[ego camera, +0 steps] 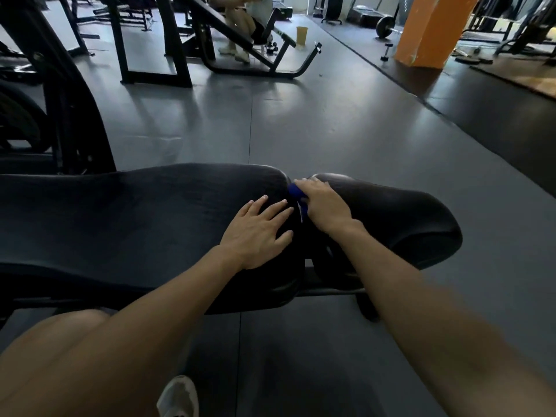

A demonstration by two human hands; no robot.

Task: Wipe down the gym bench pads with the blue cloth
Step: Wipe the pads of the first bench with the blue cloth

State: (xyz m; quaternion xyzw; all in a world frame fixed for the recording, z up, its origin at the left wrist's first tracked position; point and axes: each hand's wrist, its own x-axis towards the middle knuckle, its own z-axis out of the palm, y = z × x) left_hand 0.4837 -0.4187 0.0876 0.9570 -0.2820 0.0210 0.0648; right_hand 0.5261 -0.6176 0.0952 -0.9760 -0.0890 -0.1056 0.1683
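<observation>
1. Grey gym floor (pixel 301 130) behind, long bench pad (pixel 120 224) across middle of frame, seat pad (pixel 400 215) at right.
2. Left hand (pixel 258 233) flat on long pad, fingers spread, holding nothing.
3. Right hand (pixel 323 203) curled on blue cloth (pixel 296 192), pushed into gap between pads.
4. Risk: cloth probably snagging in gap or slipping out; seat pad left unwiped.

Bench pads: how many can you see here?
2. The long pad lies under the left hand; the shorter pad sits right, beside the right hand gripping the blue cloth.
</observation>
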